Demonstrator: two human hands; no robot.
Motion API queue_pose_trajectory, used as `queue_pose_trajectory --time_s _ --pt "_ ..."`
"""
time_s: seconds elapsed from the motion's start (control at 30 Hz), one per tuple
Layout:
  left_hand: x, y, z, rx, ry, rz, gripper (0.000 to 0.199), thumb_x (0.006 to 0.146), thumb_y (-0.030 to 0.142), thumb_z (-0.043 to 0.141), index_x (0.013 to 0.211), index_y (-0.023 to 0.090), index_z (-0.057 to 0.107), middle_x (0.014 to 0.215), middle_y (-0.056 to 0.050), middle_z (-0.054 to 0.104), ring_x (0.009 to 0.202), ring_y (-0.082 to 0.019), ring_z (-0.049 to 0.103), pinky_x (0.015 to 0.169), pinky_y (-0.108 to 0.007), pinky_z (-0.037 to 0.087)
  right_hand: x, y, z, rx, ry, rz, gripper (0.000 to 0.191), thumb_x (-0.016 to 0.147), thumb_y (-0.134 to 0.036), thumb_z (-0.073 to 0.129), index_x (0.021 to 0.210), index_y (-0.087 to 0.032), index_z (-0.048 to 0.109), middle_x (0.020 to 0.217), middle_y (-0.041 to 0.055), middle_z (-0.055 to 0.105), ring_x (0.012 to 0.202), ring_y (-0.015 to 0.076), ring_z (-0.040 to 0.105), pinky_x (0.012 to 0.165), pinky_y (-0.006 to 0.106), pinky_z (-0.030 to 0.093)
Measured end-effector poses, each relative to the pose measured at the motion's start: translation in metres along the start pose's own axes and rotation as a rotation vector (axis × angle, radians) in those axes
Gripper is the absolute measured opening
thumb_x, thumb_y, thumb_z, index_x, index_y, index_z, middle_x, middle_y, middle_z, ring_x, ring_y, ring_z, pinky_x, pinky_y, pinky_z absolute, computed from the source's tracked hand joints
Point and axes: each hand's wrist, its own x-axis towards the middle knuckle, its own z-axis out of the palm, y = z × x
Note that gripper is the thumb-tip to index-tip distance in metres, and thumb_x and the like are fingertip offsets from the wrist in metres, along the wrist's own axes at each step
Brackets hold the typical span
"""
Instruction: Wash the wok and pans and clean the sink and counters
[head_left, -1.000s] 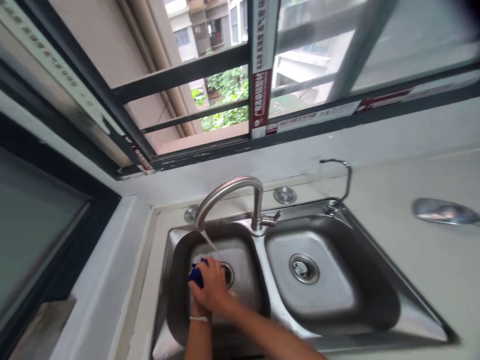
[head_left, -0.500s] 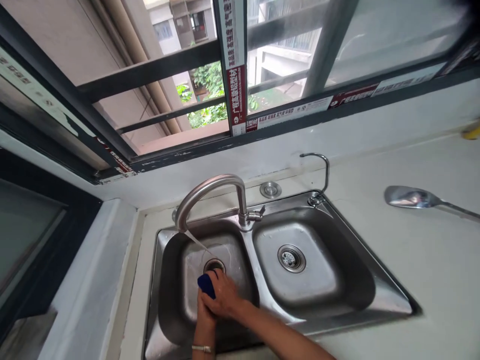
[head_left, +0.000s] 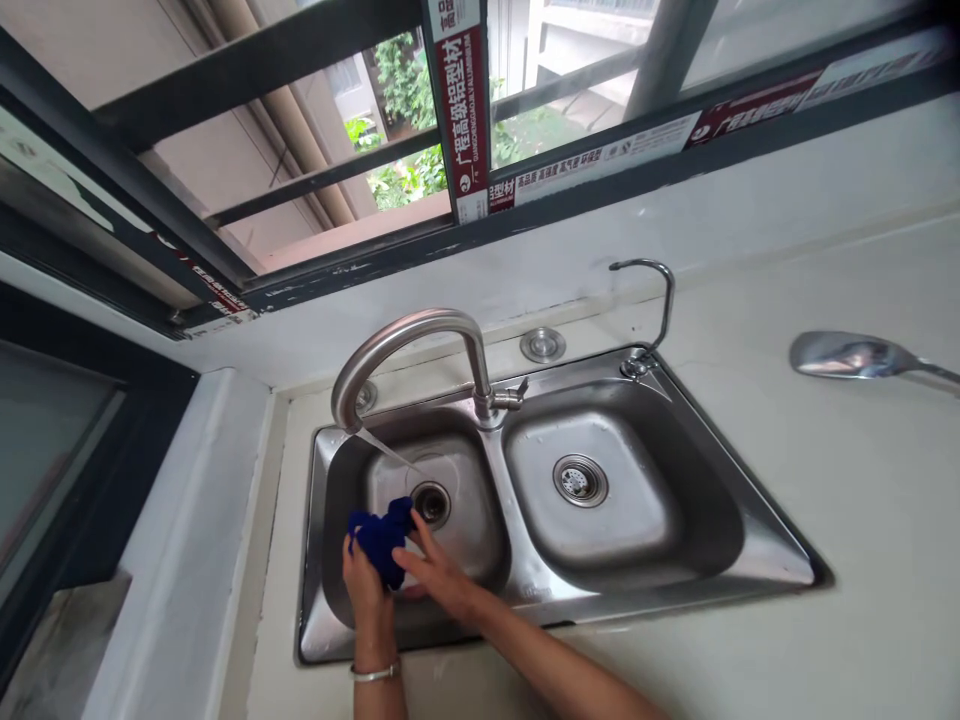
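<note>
A bunched dark-blue cloth (head_left: 380,540) is between my two hands, over the near side of the left sink basin (head_left: 469,470). My left hand (head_left: 365,580), a bangle on its wrist, grips the cloth from the left and below. From the right, my right hand (head_left: 435,570) holds the cloth's other side with its fingers. A thin stream of water runs from the curved faucet (head_left: 409,325) into this basin, beyond the cloth, close to the open drain (head_left: 431,503).
The right basin (head_left: 622,500) has a strainer (head_left: 580,481) in its drain. Behind the sink stand a thin hooked spout (head_left: 667,300) and a round metal drain plug (head_left: 543,345). A metal spatula (head_left: 855,355) lies on the right counter. A window frame (head_left: 360,265) runs along the back.
My hands have come up and left from beside the drain. The cloth, earlier squeezed into a small lump, is now loosened and spread wider. The view has tilted down slightly.
</note>
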Motion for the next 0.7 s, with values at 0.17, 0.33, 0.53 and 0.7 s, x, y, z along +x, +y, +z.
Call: queue_pose_trajectory --time_s 0.17,0.33,0.53,0.7 --pt "-0.034 0.013 0.026 -0.050 -0.316 -0.031 0.033 0.085 0.042 0.059 0.107 0.021 0.071 0.118 -0.007 0.071 0.119 -0.023 0.060 0.105 -0.034 0.044 0.011 -0.013 -0.010 0.101 0.267 -0.068 0.053 0.071 -0.047 0.073 0.116 -0.022 0.061 0.104 0.0034 0.071 0.100 0.0215 0.065 0.091 0.037 0.052" --pt "-0.027 0.047 0.017 0.151 -0.495 -0.066 0.062 0.080 0.049 0.067 0.137 0.027 0.055 0.107 -0.010 0.074 0.092 -0.027 0.071 0.083 -0.041 0.055 -0.013 -0.018 -0.038 0.145 0.498 -0.034 0.043 0.070 -0.047 0.067 0.102 -0.020 0.063 0.086 0.0027 0.071 0.082 0.0221 0.066 0.076 0.034 0.054" --pt "0.014 0.058 0.014 0.441 -0.075 0.360 0.021 0.076 0.028 0.072 0.096 0.025 0.077 0.092 -0.008 0.076 0.092 -0.027 0.069 0.095 -0.039 0.048 -0.086 -0.028 -0.097 -0.394 0.670 -0.115 0.044 0.065 -0.048 0.067 0.099 -0.021 0.063 0.076 0.0001 0.069 0.070 0.0211 0.063 0.068 0.032 0.052" --pt "0.026 0.072 0.036 0.294 -0.144 0.438 0.019 0.079 0.028 0.068 0.095 0.024 0.077 0.094 -0.006 0.076 0.091 -0.024 0.069 0.095 -0.037 0.049 -0.132 -0.005 -0.140 -0.636 0.768 -0.084 0.047 0.058 -0.049 0.071 0.096 -0.023 0.068 0.089 0.0039 0.074 0.080 0.0257 0.068 0.076 0.035 0.054"
